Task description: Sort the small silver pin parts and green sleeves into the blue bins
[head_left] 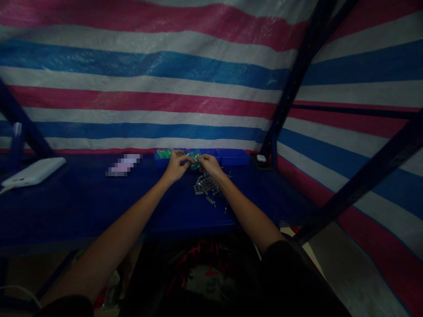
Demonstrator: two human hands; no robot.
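My left hand (177, 167) and my right hand (211, 165) meet above the far part of the blue table. Between their fingertips is a small clear, green-tinted plastic bag (195, 161), its contents too dark to make out. Both hands are closed on it, thumbs and fingers pinching from either side. Just below my right hand lies a loose pile of small silvery metal cylinders with thin pins (205, 185). Behind my left hand, a blue bin (157, 161) has bright green bagged stuff (164, 153) in it, partly hidden by the fingers.
To the right stand more blue bins (235, 157). A small white case (261, 158) sits on a dark item at the right corner. On the left lie a white device with a cable (36, 171) and a pixelated item (124, 165). Blue metal posts (291, 88) and striped sheeting (148, 101) enclose the table.
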